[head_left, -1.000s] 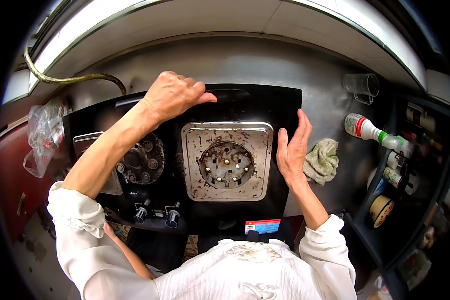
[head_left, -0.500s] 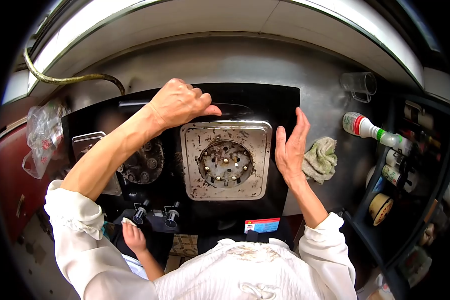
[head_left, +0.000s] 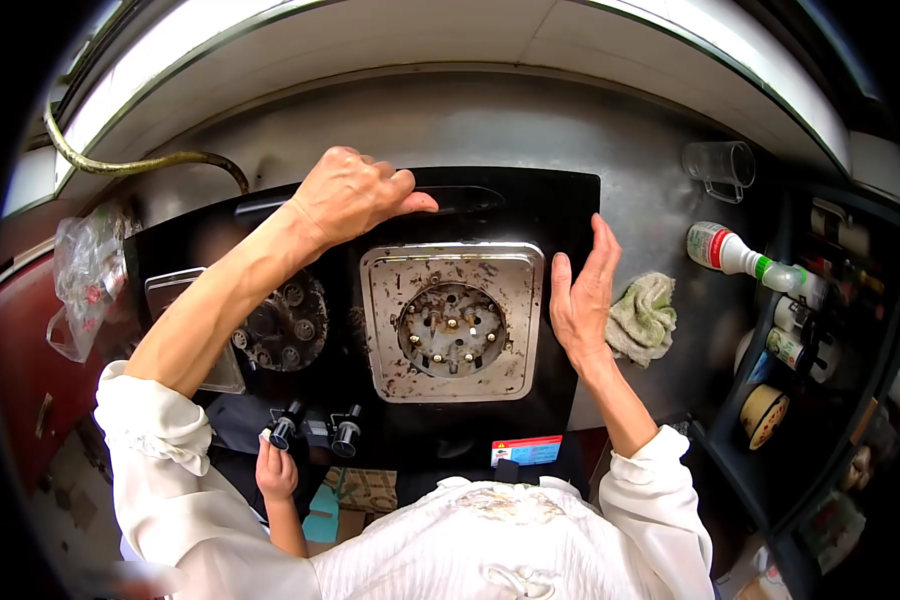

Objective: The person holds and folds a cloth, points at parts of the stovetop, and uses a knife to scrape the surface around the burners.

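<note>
A black cooktop (head_left: 570,300) lies in front of me. Its burner has a grease-stained square metal plate (head_left: 380,330) round a blackened burner head (head_left: 452,330). My left hand (head_left: 355,195) is curled in a fist by the cooktop's rear edge, thumb pointing right; whatever its fingers hold is hidden. At the right edge rests my right hand (head_left: 582,305), fingers stretched out and thumb apart, nothing in it. My left forearm partly covers a second burner (head_left: 285,325). Another person's hand (head_left: 276,470) touches a front knob (head_left: 285,425), with a small pale thing at its fingertips.
A greenish cloth (head_left: 642,320) lies crumpled right of the cooktop. Beyond it are a spray bottle (head_left: 720,247) on its side, a clear mug (head_left: 720,170) and a dark shelf rack (head_left: 730,460) with jars. A plastic bag (head_left: 80,280) and a hose (head_left: 150,158) are at left.
The other person's hand has moved up and right to the knob. My left hand has shifted slightly left and up; my right hand stays at the cooktop's edge.
</note>
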Available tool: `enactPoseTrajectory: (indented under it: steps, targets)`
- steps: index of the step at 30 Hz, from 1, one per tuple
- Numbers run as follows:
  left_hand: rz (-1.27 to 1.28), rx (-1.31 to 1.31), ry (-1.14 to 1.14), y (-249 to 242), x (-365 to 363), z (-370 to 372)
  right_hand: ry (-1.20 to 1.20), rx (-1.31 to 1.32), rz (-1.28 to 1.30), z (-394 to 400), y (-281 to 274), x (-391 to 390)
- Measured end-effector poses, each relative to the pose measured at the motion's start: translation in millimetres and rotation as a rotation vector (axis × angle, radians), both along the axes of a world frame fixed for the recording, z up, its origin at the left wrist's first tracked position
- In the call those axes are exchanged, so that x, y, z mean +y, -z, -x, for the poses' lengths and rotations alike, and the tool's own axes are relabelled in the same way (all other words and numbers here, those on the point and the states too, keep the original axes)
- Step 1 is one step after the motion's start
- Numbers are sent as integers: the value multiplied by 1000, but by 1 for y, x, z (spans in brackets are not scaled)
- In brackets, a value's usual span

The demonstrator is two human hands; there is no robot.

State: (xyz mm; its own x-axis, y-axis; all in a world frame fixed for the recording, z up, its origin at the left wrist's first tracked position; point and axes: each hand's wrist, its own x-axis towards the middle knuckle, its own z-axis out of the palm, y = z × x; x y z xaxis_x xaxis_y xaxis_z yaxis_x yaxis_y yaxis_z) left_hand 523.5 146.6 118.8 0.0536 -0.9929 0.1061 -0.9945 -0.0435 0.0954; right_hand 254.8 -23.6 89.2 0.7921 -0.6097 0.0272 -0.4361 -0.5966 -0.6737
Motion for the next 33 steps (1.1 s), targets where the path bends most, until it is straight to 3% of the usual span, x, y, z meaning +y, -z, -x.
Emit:
enactPoseTrajectory:
  steps: [4,11,15,17,21,23,27,33]
  targets:
    - [-97,15,44,-4,7,3,-2,6,-11,1,-1,1]
    - [-11,13,-32,-3,2,0,1,23,-2,0,-1,0]
    - [-27,28,42,-1,10,6,-7,3,-7,0,-1,0]
    - [1,4,-58,-1,8,-7,-7,-5,0,1,0,0]
    - [-25,22,52,-1,11,4,-4,7,-6,0,-1,0]
    - [24,9,-49,0,6,-6,-2,3,10,0,0,1]
    - [-62,36,55,-3,7,4,-5,16,-5,1,-1,1]
    - [-74,43,13,-2,4,2,4,16,-20,0,-2,1]
